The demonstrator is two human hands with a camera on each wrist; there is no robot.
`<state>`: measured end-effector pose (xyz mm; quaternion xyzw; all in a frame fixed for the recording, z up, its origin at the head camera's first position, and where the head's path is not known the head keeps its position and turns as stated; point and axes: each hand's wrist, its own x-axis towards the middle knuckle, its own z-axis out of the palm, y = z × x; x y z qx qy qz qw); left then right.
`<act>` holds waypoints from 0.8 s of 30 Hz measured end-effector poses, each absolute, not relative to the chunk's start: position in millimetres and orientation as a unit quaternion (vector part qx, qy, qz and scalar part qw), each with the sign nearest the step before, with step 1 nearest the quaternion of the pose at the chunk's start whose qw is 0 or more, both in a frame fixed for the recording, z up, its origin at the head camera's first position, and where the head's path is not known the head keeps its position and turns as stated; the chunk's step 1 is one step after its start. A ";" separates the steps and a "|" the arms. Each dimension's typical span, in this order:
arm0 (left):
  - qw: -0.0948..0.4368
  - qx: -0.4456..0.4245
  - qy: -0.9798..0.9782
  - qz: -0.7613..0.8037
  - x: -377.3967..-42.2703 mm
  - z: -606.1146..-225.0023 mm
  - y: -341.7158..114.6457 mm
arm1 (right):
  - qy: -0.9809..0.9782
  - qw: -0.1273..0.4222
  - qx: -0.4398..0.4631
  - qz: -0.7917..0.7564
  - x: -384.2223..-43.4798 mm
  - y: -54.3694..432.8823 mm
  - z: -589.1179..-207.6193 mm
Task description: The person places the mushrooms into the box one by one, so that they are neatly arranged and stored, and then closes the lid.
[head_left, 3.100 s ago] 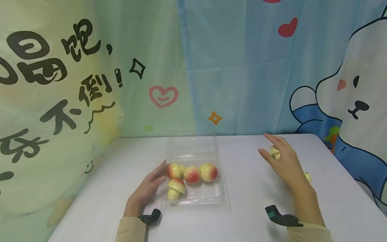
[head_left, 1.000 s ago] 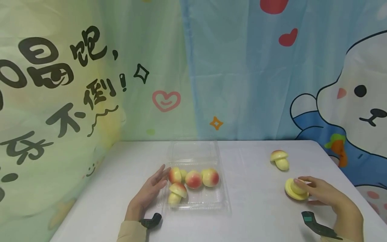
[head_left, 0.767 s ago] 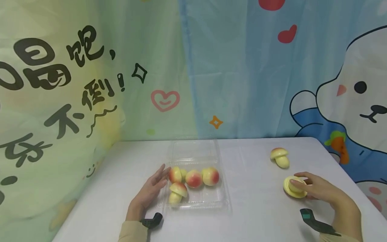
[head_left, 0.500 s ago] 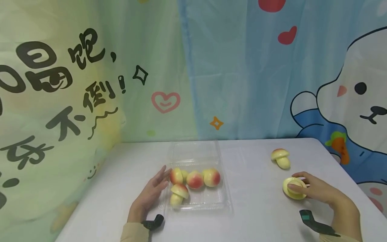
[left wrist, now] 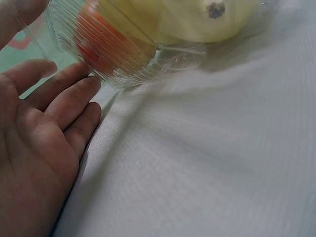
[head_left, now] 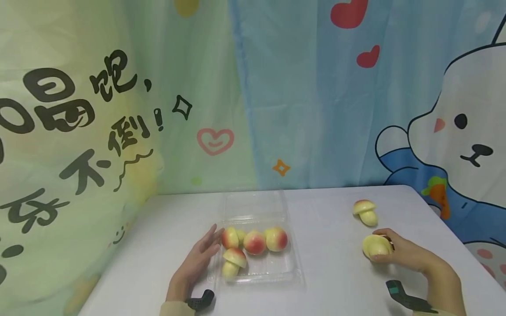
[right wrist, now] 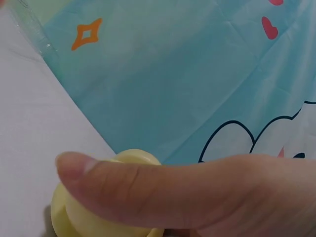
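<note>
A clear plastic clamshell box (head_left: 276, 274) lies open on the white table (head_left: 328, 281); inside are several toy mushrooms with red-and-yellow caps (head_left: 254, 242). My left hand (head_left: 197, 261) rests flat with straight fingers against the box's left wall (left wrist: 123, 69). My right hand (head_left: 399, 254) grips a pale yellow toy mushroom (head_left: 375, 245) at the table's right side, thumb across its stem (right wrist: 108, 217). Another toy mushroom (head_left: 365, 211) lies on the table just beyond that hand.
The box's lid (head_left: 254, 202) lies folded back toward the printed curtain backdrop (head_left: 296, 96). The table's right edge (head_left: 454, 232) runs close to my right hand. Black wrist-camera mounts (head_left: 403, 296) show at both wrists.
My right hand left the far mushroom, came to the near yellow one and closed round it, tipping it up off the table. The left hand has stayed at the box.
</note>
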<state>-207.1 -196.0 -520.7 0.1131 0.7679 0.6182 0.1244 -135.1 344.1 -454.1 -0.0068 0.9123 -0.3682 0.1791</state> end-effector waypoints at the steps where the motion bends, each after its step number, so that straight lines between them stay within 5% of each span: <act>1: 0.122 0.111 0.769 0.618 -206.4 -520.8 -195.2 | 0.912 0.178 -0.014 -0.369 -135.2 344.3 -454.3; 24: 0.118 0.117 0.771 0.615 -206.1 -518.8 -195.8 | 0.908 0.186 0.002 -0.374 -145.7 323.8 -468.0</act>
